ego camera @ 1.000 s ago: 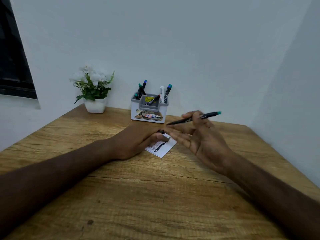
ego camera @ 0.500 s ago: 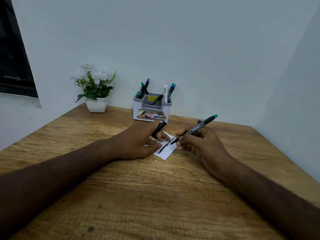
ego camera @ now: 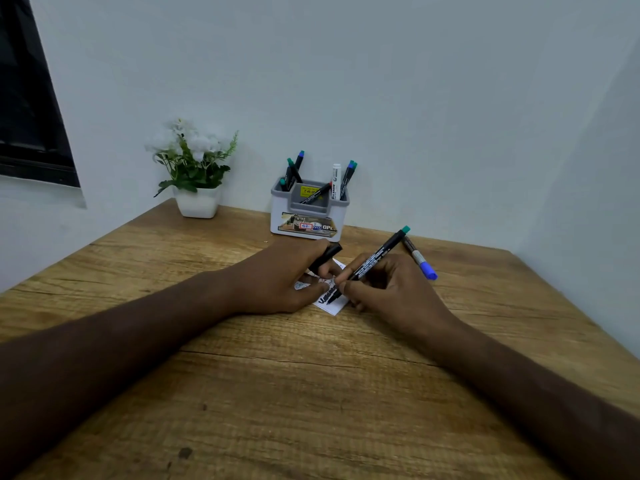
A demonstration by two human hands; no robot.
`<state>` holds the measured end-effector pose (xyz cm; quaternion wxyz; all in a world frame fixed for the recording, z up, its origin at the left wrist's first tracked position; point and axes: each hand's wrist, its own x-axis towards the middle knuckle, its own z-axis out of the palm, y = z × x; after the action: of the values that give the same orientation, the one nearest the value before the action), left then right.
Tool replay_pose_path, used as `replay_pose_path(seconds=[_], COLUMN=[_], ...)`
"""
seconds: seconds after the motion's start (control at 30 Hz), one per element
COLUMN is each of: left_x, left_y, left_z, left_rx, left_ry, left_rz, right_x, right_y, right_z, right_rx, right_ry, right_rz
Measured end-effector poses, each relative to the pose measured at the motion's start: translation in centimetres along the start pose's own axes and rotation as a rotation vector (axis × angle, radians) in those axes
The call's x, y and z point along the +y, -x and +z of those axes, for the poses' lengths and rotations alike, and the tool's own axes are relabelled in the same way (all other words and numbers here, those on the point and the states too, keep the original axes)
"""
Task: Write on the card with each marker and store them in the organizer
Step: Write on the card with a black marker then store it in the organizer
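Stored: we count several markers already standing in the organizer, upper centre.
Now: our right hand pinches a marker, tip on the card, frame centre.
Left hand: grips the cap, steadying the card.
Left: a blue marker lies on the table.

Both our forearms reach forward and converge at centre. Our left hand lies palm-down, fingers curled around a black cap, fingertips apparently pressing downward. Our right hand pinches a marker in a writing grip, tip angled down and leftward.
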<state>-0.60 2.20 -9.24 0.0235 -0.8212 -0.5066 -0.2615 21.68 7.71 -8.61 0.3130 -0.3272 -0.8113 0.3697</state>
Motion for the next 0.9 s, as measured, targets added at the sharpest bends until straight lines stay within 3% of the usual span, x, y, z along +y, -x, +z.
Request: replay_pose_path(seconds=[0.9], left_x=[0.07], left_y=[-0.03], left_z=[-0.02], left_rx=[0.001], left_ry=[0.018], left_rz=[-0.003], right_x=[0.01], right_y=[0.14], right_z=[-0.19], right_rx=[0.009], right_ry=[-0.001], right_rz=[-0.017])
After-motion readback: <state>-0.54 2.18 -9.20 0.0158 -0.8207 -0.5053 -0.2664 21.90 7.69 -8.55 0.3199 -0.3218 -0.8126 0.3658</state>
